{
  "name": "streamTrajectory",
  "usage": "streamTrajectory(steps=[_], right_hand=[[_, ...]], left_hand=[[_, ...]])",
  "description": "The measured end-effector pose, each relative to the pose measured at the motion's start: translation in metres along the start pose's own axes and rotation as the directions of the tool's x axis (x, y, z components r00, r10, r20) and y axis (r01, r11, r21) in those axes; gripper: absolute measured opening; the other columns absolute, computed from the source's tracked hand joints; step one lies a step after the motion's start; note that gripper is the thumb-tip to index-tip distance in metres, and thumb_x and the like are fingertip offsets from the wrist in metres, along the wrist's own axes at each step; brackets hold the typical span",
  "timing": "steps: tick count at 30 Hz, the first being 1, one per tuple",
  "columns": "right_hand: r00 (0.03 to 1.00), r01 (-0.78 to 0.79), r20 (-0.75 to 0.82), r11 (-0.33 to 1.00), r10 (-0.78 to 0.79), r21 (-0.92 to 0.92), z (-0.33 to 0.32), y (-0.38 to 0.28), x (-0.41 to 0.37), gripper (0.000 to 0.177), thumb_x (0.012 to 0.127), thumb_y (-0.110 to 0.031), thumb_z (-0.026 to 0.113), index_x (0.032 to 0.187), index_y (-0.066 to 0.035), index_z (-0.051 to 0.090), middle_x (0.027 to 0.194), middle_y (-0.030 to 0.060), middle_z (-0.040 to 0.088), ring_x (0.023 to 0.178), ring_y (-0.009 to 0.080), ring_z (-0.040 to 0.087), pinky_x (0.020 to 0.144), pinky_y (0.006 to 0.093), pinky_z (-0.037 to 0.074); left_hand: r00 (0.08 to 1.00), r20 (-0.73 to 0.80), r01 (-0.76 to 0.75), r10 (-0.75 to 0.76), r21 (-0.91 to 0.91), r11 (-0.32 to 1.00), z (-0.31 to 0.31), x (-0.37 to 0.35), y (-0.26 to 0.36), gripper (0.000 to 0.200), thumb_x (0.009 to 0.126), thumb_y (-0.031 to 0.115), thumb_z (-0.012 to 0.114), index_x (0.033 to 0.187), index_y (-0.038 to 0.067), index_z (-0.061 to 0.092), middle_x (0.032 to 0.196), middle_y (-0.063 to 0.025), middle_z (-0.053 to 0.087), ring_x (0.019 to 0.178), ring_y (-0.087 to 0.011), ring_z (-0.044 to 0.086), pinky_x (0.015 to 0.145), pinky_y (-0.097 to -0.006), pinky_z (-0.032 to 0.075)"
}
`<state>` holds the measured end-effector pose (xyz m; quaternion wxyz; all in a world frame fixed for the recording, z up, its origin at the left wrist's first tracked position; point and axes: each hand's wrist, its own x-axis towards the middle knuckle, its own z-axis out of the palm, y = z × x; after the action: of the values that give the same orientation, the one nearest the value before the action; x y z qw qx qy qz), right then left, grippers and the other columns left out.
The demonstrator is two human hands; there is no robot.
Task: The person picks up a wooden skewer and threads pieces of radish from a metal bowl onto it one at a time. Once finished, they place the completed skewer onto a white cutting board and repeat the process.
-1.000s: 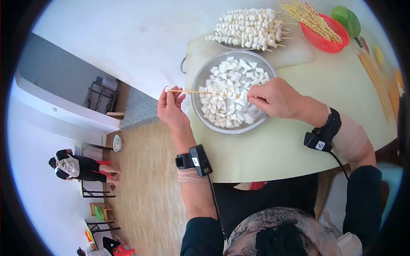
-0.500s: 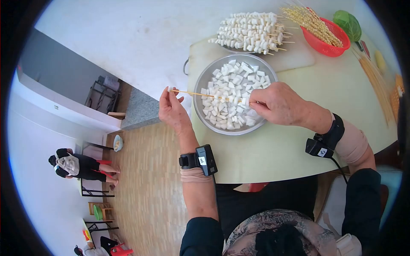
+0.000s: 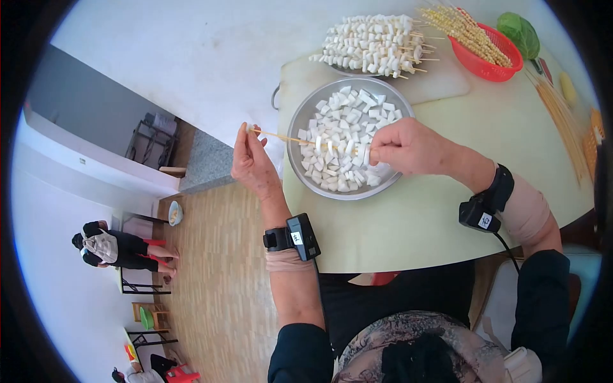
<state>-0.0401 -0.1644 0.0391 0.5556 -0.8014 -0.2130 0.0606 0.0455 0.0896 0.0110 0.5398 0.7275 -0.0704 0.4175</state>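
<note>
My right hand (image 3: 412,147) is closed round one end of a thin wooden skewer (image 3: 276,135) that carries several white pieces close to the fingers. The skewer runs leftward over a round metal bowl (image 3: 295,165) filled with loose white chunks (image 3: 348,118). At its far tip, left of the rim, my left hand (image 3: 255,167) pinches a small white chunk (image 3: 251,128) between thumb and fingertips. The kind of food is unclear. Behind the bowl, a pile of loaded white skewers (image 3: 373,45) lies on a metal dish.
A red basket (image 3: 488,70) with skewers of small yellowish pieces stands at the back right, beside a green cabbage (image 3: 518,35). Bare sticks (image 3: 559,121) lie along the right side. A white cutting board (image 3: 440,86) is under the pile. Two people are across the room at left.
My left hand has shifted slightly left with the white chunk at the skewer's tip. The right hand has turned a little, and the threaded pieces show more clearly.
</note>
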Motion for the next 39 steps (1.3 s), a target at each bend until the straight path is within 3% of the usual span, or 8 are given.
streamTrajectory(steps=[4, 7, 9, 12, 21, 28, 30, 39], right_hand=[[0.971, -0.236, 0.113, 0.933, 0.213, 0.271, -0.008, 0.009, 0.004, 0.017, 0.08, -0.013, 0.055, 0.078, 0.001, 0.063, 0.054, 0.0032, 0.053, 0.051, 0.0083, 0.047, 0.049, 0.0265, 0.039], [0.994, -0.106, -0.006, 0.984, 0.108, 0.143, -0.003, 0.015, 0.005, 0.017, 0.081, -0.013, 0.055, 0.077, 0.003, 0.062, 0.054, 0.0022, 0.052, 0.051, 0.0076, 0.046, 0.048, 0.0253, 0.038], [0.982, 0.146, -0.123, 0.989, -0.146, -0.01, 0.005, 0.02, 0.005, 0.016, 0.08, -0.013, 0.056, 0.075, 0.002, 0.06, 0.054, 0.0063, 0.054, 0.048, 0.0135, 0.048, 0.047, 0.0285, 0.039], [0.947, 0.246, -0.144, 0.936, -0.287, -0.25, 0.013, 0.013, 0.0, 0.015, 0.079, -0.012, 0.057, 0.072, 0.001, 0.058, 0.057, 0.0129, 0.056, 0.048, 0.0231, 0.051, 0.049, 0.0326, 0.041], [0.925, 0.264, -0.184, 0.91, -0.333, -0.321, 0.018, 0.017, 0.0, 0.011, 0.078, -0.011, 0.057, 0.073, -0.001, 0.058, 0.06, 0.0165, 0.056, 0.053, 0.0311, 0.055, 0.051, 0.0368, 0.043], [0.896, 0.296, -0.226, 0.895, -0.381, -0.334, 0.021, 0.02, 0.002, 0.013, 0.079, -0.012, 0.057, 0.073, -0.001, 0.056, 0.059, 0.017, 0.055, 0.054, 0.0321, 0.055, 0.051, 0.0374, 0.043], [0.88, 0.301, -0.264, 0.894, -0.394, -0.332, 0.021, 0.021, 0.004, 0.014, 0.079, -0.012, 0.056, 0.072, -0.001, 0.056, 0.06, 0.0167, 0.055, 0.054, 0.0319, 0.055, 0.05, 0.0373, 0.042], [0.895, 0.274, -0.282, 0.926, -0.345, -0.261, 0.02, 0.026, 0.005, 0.015, 0.079, -0.013, 0.057, 0.074, 0.0, 0.058, 0.062, 0.0163, 0.056, 0.054, 0.0286, 0.055, 0.052, 0.035, 0.043]], left_hand=[[1.0, -0.023, -0.017, 0.017, 0.006, 1.0, 0.0, 0.001, -0.002, 0.02, 0.087, 0.006, 0.054, 0.104, -0.001, 0.062, 0.088, -0.0097, 0.066, 0.08, -0.0128, 0.064, 0.068, -0.0268, 0.055], [0.998, -0.032, -0.05, 0.051, 0.044, 0.998, -0.001, 0.001, -0.004, 0.02, 0.087, 0.007, 0.056, 0.103, -0.001, 0.062, 0.087, -0.0095, 0.066, 0.079, -0.013, 0.064, 0.066, -0.0267, 0.055], [0.984, 0.096, -0.164, 0.149, 0.179, 0.97, -0.001, 0.001, -0.006, 0.019, 0.087, 0.008, 0.057, 0.102, -0.001, 0.063, 0.086, -0.0095, 0.067, 0.077, -0.013, 0.064, 0.065, -0.0264, 0.054], [0.98, 0.116, -0.17, 0.162, 0.064, 0.983, 0.01, -0.004, -0.005, 0.019, 0.086, 0.008, 0.058, 0.101, -0.003, 0.063, 0.085, -0.0094, 0.066, 0.075, -0.0129, 0.064, 0.066, -0.0259, 0.053], [0.985, 0.16, 0.112, -0.067, -0.288, 0.951, 0.012, -0.008, 0.008, 0.021, 0.085, 0.008, 0.06, 0.102, -0.005, 0.06, 0.093, -0.0161, 0.064, 0.087, -0.0209, 0.064, 0.072, -0.0304, 0.054], [0.97, 0.226, 0.164, -0.093, -0.319, 0.933, 0.017, -0.014, 0.018, 0.02, 0.084, 0.005, 0.06, 0.101, -0.006, 0.06, 0.09, -0.0164, 0.065, 0.081, -0.0201, 0.064, 0.071, -0.0296, 0.054], [0.92, 0.392, 0.113, -0.024, -0.207, 0.972, 0.022, -0.023, 0.026, 0.019, 0.084, 0.003, 0.06, 0.1, -0.007, 0.06, 0.09, -0.0166, 0.065, 0.08, -0.0181, 0.063, 0.071, -0.0282, 0.054], [0.92, 0.392, 0.127, -0.012, -0.269, 0.955, 0.029, -0.028, 0.026, 0.019, 0.084, 0.003, 0.06, 0.099, -0.007, 0.06, 0.089, -0.0157, 0.065, 0.079, -0.0163, 0.062, 0.069, -0.0263, 0.054]])
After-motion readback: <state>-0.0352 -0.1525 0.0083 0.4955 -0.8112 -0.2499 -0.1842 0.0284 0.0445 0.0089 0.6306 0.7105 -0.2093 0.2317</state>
